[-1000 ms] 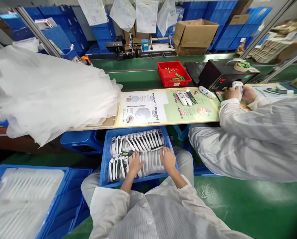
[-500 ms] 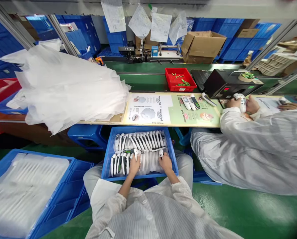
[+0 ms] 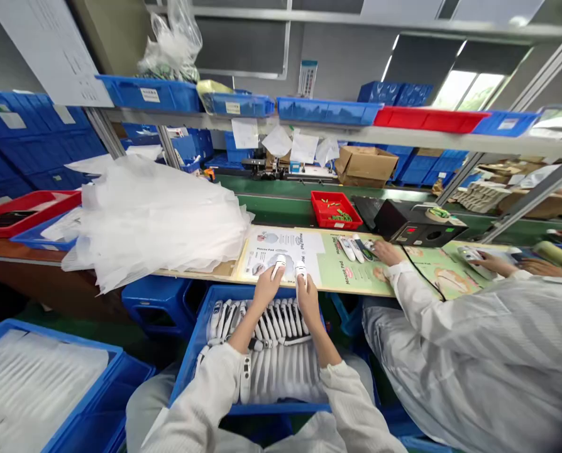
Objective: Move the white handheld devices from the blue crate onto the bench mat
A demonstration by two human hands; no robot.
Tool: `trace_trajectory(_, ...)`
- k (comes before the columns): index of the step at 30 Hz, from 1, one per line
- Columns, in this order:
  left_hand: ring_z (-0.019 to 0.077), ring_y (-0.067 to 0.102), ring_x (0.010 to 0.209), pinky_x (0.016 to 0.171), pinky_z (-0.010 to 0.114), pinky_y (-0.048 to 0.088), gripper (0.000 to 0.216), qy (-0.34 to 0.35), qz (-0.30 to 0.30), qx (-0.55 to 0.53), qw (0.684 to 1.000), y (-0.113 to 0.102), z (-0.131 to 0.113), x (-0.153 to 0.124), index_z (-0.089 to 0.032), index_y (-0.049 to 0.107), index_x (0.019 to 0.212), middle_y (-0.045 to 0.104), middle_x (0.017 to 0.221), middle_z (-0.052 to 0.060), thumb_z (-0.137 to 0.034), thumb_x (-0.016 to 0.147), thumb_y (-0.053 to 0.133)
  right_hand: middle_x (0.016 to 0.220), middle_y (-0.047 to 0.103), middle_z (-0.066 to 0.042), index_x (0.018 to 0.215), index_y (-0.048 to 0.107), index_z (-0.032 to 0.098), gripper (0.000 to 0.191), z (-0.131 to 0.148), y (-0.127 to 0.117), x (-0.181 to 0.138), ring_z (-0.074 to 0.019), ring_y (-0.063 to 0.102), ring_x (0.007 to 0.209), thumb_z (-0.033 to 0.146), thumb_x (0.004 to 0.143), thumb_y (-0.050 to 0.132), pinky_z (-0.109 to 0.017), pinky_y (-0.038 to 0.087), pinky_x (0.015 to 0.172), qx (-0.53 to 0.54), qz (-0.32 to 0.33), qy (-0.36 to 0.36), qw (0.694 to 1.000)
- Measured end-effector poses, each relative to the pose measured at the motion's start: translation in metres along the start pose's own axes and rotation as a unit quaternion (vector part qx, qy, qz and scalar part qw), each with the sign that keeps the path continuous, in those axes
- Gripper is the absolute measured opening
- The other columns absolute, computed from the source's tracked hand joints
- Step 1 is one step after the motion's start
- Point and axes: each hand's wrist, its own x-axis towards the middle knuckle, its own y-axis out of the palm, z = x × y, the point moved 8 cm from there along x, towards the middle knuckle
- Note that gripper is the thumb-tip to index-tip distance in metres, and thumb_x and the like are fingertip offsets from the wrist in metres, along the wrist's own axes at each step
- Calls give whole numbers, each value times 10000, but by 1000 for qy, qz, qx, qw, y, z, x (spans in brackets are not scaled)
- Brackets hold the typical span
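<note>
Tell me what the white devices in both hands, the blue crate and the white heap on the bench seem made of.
The white devices look like hard, glossy plastic: smooth moulded shells. The blue crate looks like rigid matt plastic: thick moulded walls. The white heap is probably thin foam or plastic bags: translucent, layered, limp edges.
</note>
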Motion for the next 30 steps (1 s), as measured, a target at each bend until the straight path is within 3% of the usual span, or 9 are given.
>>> trace_trajectory(3,317,760,1062,935,367,539,440,-27,23,55,998,20,5,56,-173,810,1102,834,1093,153,-520,1090,540,1165,799,-121,1241,768,161,615,2,15,53,-292,724,1102,648,1062,436,-336,556,941,-36,22,20,999)
trace_trajectory(7,315,773,998,901,365,548,393,-73,-3,81,994,31,33,91,-152,801,998,831,1003,173,-491,1058,611,1194,792,-168,1266,793,177,600,-7,29,100,-326,720,1146,637,1079,456,-382,531,981,-234,20,55,970)
trace_trajectory(11,315,777,1077,991,388,550,364,-65,-78,43,994,22,50,101,-143,788,1102,824,1080,194,-442,1072,582,1548,598,-276,1637,563,130,701,2,59,112,-409,573,1397,582,1123,412,-503,442,1144,-383,-26,4,923)
trace_trajectory(16,297,751,1078,986,402,545,468,-88,-205,2,975,-5,58,91,-143,587,1489,791,1077,159,-376,1127,405,1754,420,-163,1664,555,327,570,6,92,113,-379,507,1461,529,1154,400,-522,355,1230,-449,35,-101,887)
trace_trajectory(18,278,726,928,893,376,540,448,-99,-227,-19,969,-15,59,82,-158,570,1477,751,936,99,-377,1120,409,1787,378,-149,1697,506,346,561,-2,73,126,-364,503,1475,451,1150,435,-527,327,1259,-475,48,-115,871)
trace_trajectory(21,225,636,750,770,328,509,416,-67,-182,-54,979,-21,56,56,-197,622,1389,681,851,42,-433,1123,407,1809,329,-182,1753,409,292,617,-17,11,160,-349,479,1525,329,1137,442,-519,287,1298,-516,30,-89,851)
trace_trajectory(25,199,555,651,689,309,466,505,-53,-118,-49,990,-18,76,-19,-209,681,1302,615,764,9,-559,1131,360,1784,329,-269,1722,435,130,611,-24,-69,200,-362,371,1617,308,1139,401,-561,249,1320,-538,-4,-65,840)
trace_trajectory(28,218,616,715,738,321,492,502,-90,-63,23,994,-13,117,-83,-206,709,1219,654,796,31,-521,1136,327,1778,312,-285,1693,442,80,613,-18,-80,190,-357,308,1638,295,1119,418,-602,246,1318,-509,-18,-147,848)
trace_trajectory(30,236,682,839,832,337,528,448,-126,4,90,988,-4,151,-121,-193,713,1213,722,945,76,-466,1125,368,1698,438,-265,1629,520,100,559,-16,-65,151,-336,385,1581,301,1112,445,-568,330,1292,-442,-29,-239,864)
